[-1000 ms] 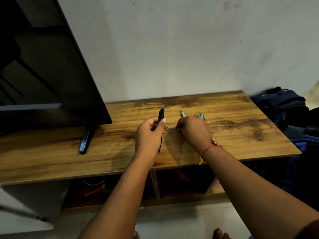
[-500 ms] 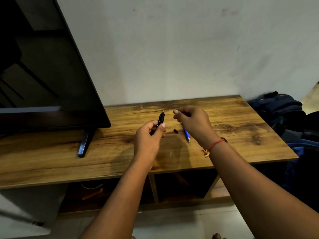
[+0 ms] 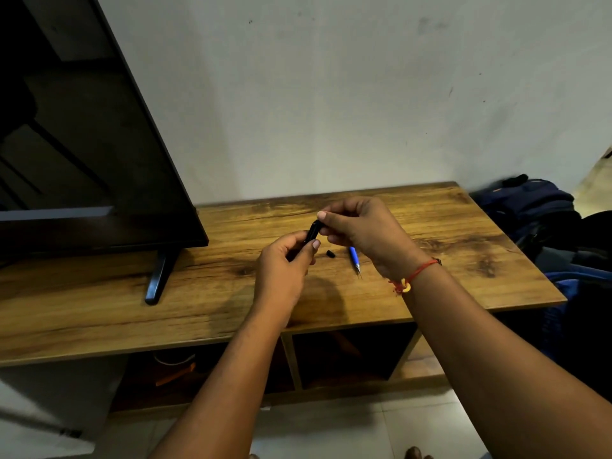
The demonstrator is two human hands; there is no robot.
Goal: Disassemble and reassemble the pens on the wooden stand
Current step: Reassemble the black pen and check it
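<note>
Above the wooden stand I hold a black pen between both hands. My left hand grips its lower part. My right hand pinches its upper end with thumb and fingers. On the stand below lie a small black pen piece and a blue pen with a metal tip pointing toward me. My right hand partly hides the blue pen's far end.
A black TV stands on the left of the stand on a slanted foot. Dark bags are piled to the right of the stand. Open shelves lie under the top.
My right hand moved left from above the blue pen and took hold of the black pen's upper end. The left hand raised the pen slightly. Earlier, both hands were down at the pens on the stand.
</note>
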